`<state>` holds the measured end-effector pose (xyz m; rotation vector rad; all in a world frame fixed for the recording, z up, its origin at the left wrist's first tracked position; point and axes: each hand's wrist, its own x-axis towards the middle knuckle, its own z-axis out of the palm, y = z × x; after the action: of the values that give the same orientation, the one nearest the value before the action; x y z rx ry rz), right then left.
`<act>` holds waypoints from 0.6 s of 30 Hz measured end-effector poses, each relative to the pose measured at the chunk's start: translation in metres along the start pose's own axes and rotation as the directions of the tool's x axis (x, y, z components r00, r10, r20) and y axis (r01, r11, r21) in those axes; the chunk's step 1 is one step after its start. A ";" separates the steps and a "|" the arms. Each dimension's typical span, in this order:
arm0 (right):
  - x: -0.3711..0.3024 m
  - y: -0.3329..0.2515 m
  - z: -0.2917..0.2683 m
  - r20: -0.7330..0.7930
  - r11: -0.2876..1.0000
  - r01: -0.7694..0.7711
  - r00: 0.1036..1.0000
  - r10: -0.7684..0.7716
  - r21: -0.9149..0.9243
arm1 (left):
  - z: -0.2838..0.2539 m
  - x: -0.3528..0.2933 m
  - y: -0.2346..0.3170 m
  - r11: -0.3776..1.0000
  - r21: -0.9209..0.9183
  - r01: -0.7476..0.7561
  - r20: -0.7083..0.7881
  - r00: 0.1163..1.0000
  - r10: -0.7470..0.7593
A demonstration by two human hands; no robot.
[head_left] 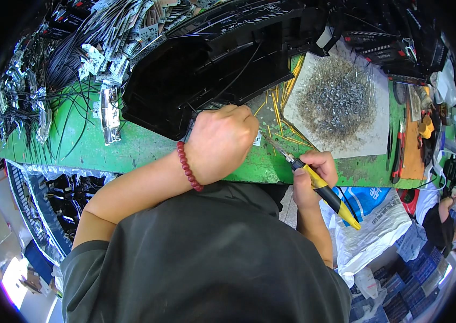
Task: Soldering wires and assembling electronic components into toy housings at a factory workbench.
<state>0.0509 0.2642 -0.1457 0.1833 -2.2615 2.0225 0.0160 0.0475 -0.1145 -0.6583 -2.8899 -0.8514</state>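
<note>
Currently, a person in a dark shirt (201, 253) is leaning over a green workbench (152, 148). The right hand (318, 168) is gripping a yellow-and-black soldering iron (329, 192), its metal tip (280, 149) pointing far and left. The left hand (225, 140), wearing a red bead bracelet (186, 166), is curling knuckles-up at the near edge of a large black plastic housing (158, 81); its fingertips are hidden, so I cannot tell what it is holding. A small white board (258, 139) is lying just right of it. Farther right, a pale sheet (373, 142) is bearing silvery bits (338, 91); yellow sticks (277, 110) are lying along its left side. Far left, circuit boards (131, 32) are piling up beside black wires (69, 64).
</note>
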 end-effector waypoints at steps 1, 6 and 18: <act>0.000 0.000 0.000 0.004 1.000 0.013 1.000 -0.013 -0.003 | 0.000 0.000 0.000 1.000 0.008 -0.006 0.010 1.000 0.006; -0.001 0.002 -0.001 0.006 0.999 0.043 0.999 -0.043 -0.023 | 0.000 0.000 0.000 0.999 0.024 -0.022 0.021 1.000 0.022; -0.001 -0.004 -0.002 0.124 0.997 -0.049 0.991 0.057 -0.068 | 0.002 0.000 0.001 0.997 0.062 -0.040 0.005 0.999 0.039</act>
<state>0.0529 0.2658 -0.1419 0.2558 -2.4284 2.0138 0.0168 0.0493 -0.1154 -0.7091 -2.8830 -0.7540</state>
